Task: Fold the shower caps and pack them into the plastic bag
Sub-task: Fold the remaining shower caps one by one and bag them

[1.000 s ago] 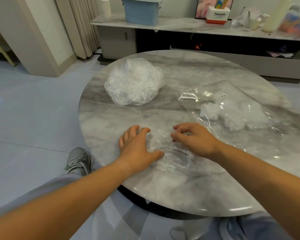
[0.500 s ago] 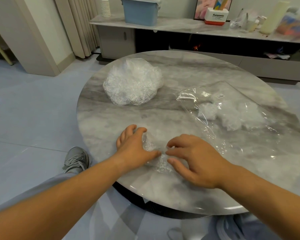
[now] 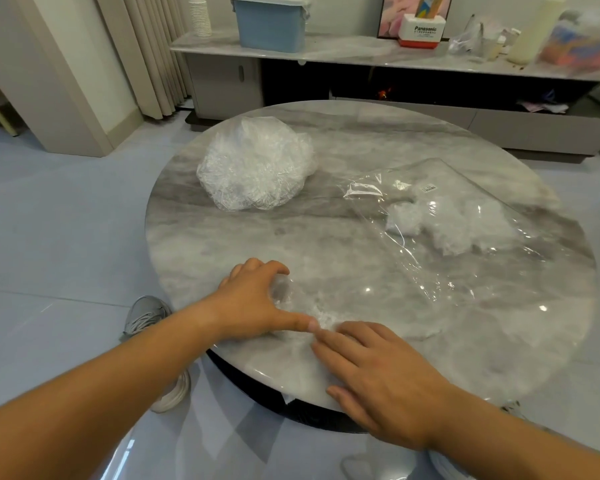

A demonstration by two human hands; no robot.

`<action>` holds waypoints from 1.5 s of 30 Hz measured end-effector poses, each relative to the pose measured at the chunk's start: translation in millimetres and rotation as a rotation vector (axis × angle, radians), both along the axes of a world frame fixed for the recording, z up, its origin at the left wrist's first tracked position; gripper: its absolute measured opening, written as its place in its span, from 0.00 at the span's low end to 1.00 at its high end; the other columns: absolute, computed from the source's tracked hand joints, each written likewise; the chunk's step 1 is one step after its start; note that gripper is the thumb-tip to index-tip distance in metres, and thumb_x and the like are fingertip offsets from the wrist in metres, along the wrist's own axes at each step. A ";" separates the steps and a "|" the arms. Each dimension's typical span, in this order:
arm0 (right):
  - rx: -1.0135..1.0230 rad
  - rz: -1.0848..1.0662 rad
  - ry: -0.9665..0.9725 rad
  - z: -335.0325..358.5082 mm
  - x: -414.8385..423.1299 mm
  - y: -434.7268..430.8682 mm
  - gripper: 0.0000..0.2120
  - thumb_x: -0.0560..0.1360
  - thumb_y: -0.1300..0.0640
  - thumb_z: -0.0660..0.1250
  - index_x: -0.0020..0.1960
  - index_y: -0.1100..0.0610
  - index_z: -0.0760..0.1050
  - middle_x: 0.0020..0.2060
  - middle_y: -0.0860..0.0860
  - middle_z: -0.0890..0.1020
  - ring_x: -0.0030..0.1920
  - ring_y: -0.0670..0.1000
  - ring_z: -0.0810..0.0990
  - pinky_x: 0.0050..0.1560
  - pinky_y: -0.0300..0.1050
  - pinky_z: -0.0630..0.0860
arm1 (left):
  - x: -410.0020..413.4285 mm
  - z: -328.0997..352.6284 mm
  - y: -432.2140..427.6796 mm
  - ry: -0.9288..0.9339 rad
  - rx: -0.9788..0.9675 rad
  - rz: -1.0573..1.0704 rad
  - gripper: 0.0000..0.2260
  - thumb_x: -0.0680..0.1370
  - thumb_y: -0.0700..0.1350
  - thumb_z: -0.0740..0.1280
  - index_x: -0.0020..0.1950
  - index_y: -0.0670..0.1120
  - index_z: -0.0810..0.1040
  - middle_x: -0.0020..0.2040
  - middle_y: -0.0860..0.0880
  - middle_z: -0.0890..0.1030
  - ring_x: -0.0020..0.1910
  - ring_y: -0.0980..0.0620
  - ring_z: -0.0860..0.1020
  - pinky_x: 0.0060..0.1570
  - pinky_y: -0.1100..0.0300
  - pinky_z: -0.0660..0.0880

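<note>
Crinkled clear plastic shower cap (image 3: 284, 294) at the grey marble desk's (image 3: 361, 140) near edge: left hand (image 3: 253, 303) is gripping it, flat right hand (image 3: 378, 372) is pressing; push air out slowly.

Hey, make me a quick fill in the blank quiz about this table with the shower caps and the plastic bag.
The heap of loose shower caps lies to the ____ of the plastic bag. The folded caps already packed sit ____ that bag. The left hand and right hand work one cap at the ____ edge of the table.
Missing words: left; inside; near.
</note>
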State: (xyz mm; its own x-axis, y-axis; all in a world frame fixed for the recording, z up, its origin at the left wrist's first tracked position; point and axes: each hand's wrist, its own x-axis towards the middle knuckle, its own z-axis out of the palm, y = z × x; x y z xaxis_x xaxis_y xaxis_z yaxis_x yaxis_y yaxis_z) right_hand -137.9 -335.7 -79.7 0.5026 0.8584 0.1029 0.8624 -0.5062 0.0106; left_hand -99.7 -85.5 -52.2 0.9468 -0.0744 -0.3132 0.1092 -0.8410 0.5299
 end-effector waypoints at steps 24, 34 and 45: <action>0.231 -0.078 0.125 -26.6 -16.6 -31.0 0.25 0.82 0.49 0.60 0.77 0.56 0.68 0.73 0.48 0.71 0.77 0.51 0.64 0.75 0.55 0.64 | -16.7 -11.0 19.5 -0.030 -0.108 0.164 0.20 0.68 0.63 0.76 0.33 0.50 0.74 0.26 0.57 0.73 0.30 0.57 0.73 0.35 0.62 0.70; 0.283 -0.084 0.088 -17.9 -17.1 -34.0 0.20 0.80 0.48 0.62 0.69 0.54 0.77 0.71 0.47 0.75 0.72 0.52 0.70 0.74 0.61 0.62 | -20.0 -7.2 12.4 0.027 -0.160 0.163 0.19 0.71 0.52 0.78 0.56 0.51 0.75 0.40 0.51 0.81 0.32 0.55 0.79 0.34 0.62 0.74; 0.378 -0.173 0.070 5.4 -1.6 -12.1 0.15 0.78 0.48 0.65 0.61 0.52 0.79 0.58 0.44 0.79 0.67 0.51 0.74 0.72 0.57 0.64 | -11.5 -7.3 4.1 0.080 -0.646 0.380 0.09 0.73 0.37 0.77 0.44 0.40 0.77 0.36 0.42 0.74 0.29 0.53 0.76 0.34 0.54 0.83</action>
State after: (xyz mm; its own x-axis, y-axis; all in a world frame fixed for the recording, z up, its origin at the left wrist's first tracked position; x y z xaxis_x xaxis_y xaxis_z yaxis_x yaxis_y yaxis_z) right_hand -139.6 -347.8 -74.3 0.6528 0.6692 0.3549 0.7565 -0.6003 -0.2595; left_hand -111.2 -81.4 -59.5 0.9202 0.0606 -0.3866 0.3884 -0.2628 0.8832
